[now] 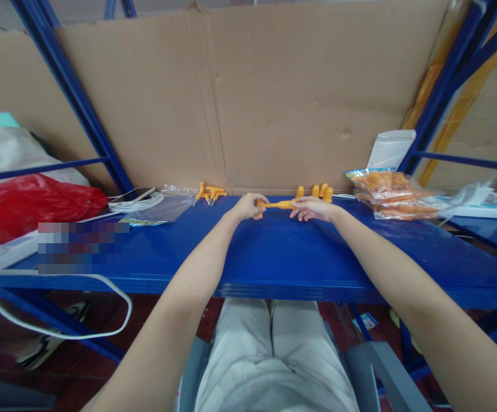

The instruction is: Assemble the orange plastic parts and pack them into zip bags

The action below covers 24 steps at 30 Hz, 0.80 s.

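Out over the blue table, my two hands share one orange plastic tool (279, 204) with a ribbed, screw-like shaft, lying level between them. My left hand (248, 206) has its fingers closed round the crosswise handle at the left end. At the other end, the thumb and fingers of my right hand (315, 209) pinch the wider part, partly hiding it. Behind my left hand lie several orange T-shaped handles (215, 191) with metal spirals. Several orange cone-like pieces (316, 190) stand behind my right hand.
Clear bags of orange pieces (392, 194) are piled at the right. A flat plastic bag (166, 209), coiled white cable (143, 200) and red bag (42, 197) occupy the left. Cardboard (274, 97) closes off the back between blue posts. A white cable loop (123, 320) hangs past the front edge.
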Each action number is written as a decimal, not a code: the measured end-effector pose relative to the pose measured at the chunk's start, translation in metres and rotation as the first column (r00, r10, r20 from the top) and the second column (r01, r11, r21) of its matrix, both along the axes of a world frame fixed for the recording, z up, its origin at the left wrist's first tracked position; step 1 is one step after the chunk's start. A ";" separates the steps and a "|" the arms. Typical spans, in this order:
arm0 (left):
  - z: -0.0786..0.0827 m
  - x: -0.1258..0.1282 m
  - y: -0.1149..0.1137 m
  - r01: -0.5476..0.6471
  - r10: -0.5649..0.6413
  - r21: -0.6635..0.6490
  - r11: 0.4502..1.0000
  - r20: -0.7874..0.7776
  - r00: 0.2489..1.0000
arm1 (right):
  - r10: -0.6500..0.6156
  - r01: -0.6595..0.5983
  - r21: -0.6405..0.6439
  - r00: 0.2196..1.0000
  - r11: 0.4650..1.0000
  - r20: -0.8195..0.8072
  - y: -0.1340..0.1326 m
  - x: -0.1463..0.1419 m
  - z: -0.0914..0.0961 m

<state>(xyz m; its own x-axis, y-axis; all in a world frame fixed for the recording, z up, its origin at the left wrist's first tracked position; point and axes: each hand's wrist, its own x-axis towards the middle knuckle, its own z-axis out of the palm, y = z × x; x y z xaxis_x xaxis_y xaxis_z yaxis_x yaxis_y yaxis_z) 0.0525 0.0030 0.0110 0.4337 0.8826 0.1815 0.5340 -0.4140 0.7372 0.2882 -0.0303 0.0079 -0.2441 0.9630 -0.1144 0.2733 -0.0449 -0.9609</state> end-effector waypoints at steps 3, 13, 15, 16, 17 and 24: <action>0.000 0.000 -0.001 -0.010 0.010 0.001 1.000 -0.004 1.000 | -0.006 0.006 0.002 1.000 1.000 0.017 -0.001 -0.001 0.001; -0.004 -0.002 0.004 0.033 -0.033 0.007 0.999 0.044 0.998 | -0.057 0.052 0.040 0.990 0.998 0.132 0.005 -0.001 -0.006; -0.004 -0.002 0.003 0.028 -0.028 0.000 1.000 0.043 0.999 | -0.077 0.073 0.029 0.988 0.997 0.134 0.004 -0.002 -0.005; -0.003 -0.002 0.002 0.025 -0.025 -0.005 1.000 0.043 0.999 | -0.081 0.080 0.011 0.988 0.997 0.129 0.003 -0.003 -0.003; -0.002 -0.002 0.001 0.022 -0.021 -0.010 1.000 0.043 0.999 | -0.075 0.077 -0.013 0.990 0.997 0.117 0.001 -0.003 -0.002; -0.002 -0.002 -0.001 0.017 -0.017 -0.008 1.000 0.039 0.999 | 0.035 -0.037 -0.044 0.998 0.998 -0.048 -0.004 0.002 0.004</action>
